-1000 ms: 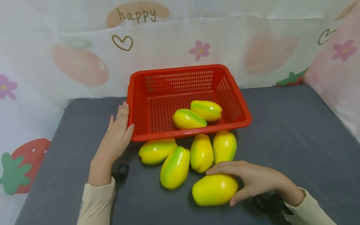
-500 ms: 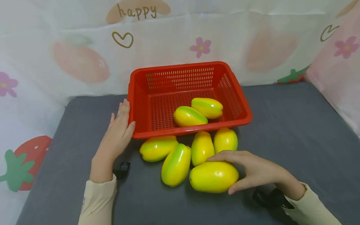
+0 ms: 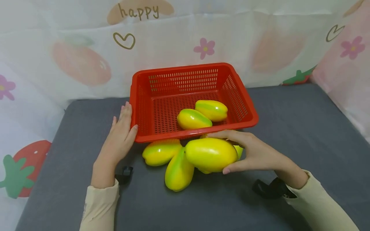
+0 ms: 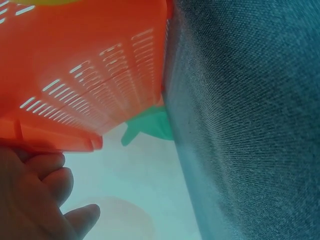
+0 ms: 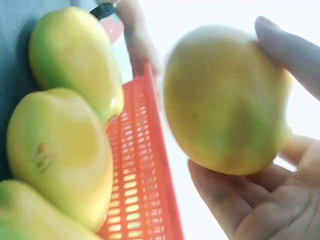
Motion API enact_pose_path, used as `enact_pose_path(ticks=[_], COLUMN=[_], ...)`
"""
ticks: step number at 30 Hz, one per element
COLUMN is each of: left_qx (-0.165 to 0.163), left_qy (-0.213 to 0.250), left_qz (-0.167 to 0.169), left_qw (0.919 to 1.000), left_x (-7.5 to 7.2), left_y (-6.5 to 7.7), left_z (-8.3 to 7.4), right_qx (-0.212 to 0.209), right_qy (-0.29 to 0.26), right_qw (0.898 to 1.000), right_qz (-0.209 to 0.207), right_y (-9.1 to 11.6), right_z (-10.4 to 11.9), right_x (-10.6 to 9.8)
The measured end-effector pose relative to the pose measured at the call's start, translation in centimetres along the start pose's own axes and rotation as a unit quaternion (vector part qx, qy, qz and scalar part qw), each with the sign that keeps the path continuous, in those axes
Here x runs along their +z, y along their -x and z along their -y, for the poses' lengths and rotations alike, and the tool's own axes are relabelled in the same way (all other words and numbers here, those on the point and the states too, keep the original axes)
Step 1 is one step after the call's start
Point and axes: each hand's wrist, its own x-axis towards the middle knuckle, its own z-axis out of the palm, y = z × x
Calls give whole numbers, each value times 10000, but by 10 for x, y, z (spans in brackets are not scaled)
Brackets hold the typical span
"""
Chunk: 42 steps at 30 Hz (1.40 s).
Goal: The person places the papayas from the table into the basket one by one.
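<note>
My right hand [image 3: 257,154] grips a yellow papaya [image 3: 211,154] between thumb and fingers, lifted close to the front rim of a red slotted basket [image 3: 162,137]. In the right wrist view the held papaya [image 5: 225,100] stands apart from the papayas [image 5: 60,155] on the table. My left hand [image 3: 117,138] rests along the basket's left side with fingers mostly straight, touching it near the rim. Two papayas, a nearer one [image 3: 194,119] and a farther one [image 3: 211,110], lie inside the basket. The held papaya partly hides others on the cloth.
In front of the basket, one papaya [image 3: 162,152] lies sideways and another [image 3: 180,170] points toward me. A grey cloth [image 3: 173,211] covers the table. Behind the basket hangs a printed white curtain [image 3: 173,45]. Black straps circle both wrists.
My right hand has raised the papaya off the table and carried it forward and slightly left toward the basket. The left hand has stayed at the basket's side.
</note>
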Motion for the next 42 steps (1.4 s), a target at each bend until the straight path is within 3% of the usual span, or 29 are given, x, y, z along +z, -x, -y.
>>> enact_pose_path(ticks=[6, 22, 36, 42], left_qx=[-79, -62, -114, -84], left_qy=[-58, -53, -111, -183], left_qz=[27, 55, 49, 27], left_qw=[9999, 10000, 9999, 9998], left_x=[-1, 0, -1, -2], left_y=[2, 0, 2, 2], left_z=[-1, 0, -2, -3], right_qx=[-5, 543, 1057, 1148], right_qy=[-221, -443, -672, -492], right_qw=[9991, 9952, 9882, 9878], right_qz=[-359, -685, -884, -930], right_y=[-19, -66, -102, -114], right_z=[2, -7, -17, -20], right_x=[-3, -8, 4, 14])
